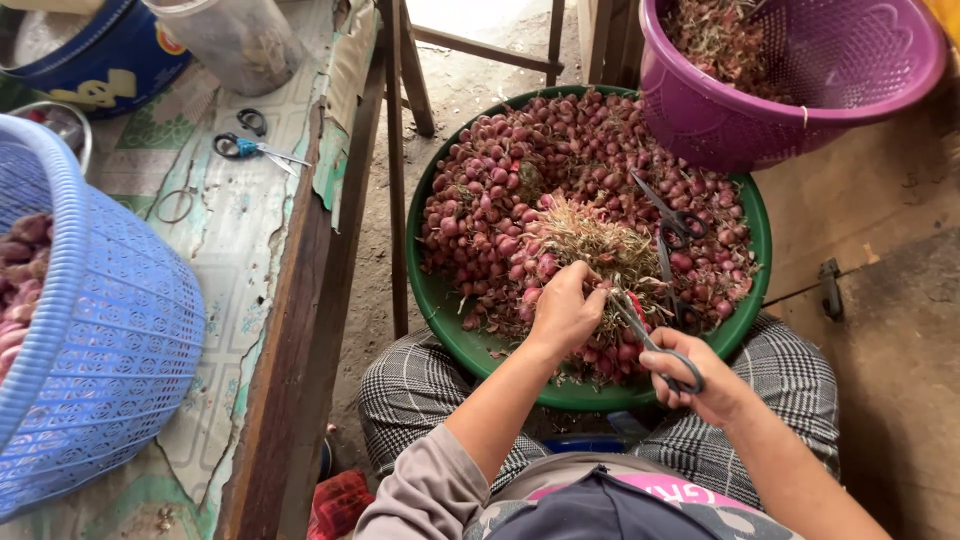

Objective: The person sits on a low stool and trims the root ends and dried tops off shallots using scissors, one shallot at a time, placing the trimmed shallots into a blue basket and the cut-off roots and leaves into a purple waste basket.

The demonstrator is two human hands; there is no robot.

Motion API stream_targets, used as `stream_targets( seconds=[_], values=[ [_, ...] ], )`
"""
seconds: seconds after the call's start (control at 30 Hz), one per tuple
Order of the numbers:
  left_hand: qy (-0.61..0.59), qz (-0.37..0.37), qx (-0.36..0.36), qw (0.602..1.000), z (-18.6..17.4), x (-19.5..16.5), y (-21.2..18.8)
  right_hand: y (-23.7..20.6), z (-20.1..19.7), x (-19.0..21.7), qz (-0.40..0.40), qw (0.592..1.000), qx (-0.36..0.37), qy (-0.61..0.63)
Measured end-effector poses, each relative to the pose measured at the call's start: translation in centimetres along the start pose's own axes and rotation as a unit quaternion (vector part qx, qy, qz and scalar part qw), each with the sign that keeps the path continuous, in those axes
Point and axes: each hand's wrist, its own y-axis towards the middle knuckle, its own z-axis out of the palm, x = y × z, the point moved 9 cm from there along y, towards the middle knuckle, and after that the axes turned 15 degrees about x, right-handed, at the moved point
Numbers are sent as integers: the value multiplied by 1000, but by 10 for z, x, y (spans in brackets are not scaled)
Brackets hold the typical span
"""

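Observation:
A green basin rests on my lap, heaped with small red shallots. My left hand grips a bunch of shallots with dry straw-coloured tops over the basin's near side. Beside it my right hand holds black-handled scissors, blades pointing up-left into the bunch. A second pair of scissors lies on the shallots at the right.
A purple basket with trimmings overlaps the basin's far right rim. At left a wooden table carries a blue mesh basket of shallots, blue-handled scissors, a clear jar and a blue tub.

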Motion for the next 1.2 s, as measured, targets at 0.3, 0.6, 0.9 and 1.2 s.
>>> stream_targets(
  seconds=[0.3, 0.6, 0.9, 1.2],
  values=[
    [-28, 60, -24, 998, 3, -6, -9, 20, 20, 3, -27, 999, 19, 35],
    [-38, 54, -14, 998, -1, -3, -13, -13, -8, 16, 41, 994, -17, -96],
    [47, 31, 4, 998, 1, -10, 13, -2, 0, 12, -14, 1000, -5, 3],
    [1, 5, 8, 1000, 1, -4, 11, 4, 17, 6, -41, 998, 18, 38]
  ],
)
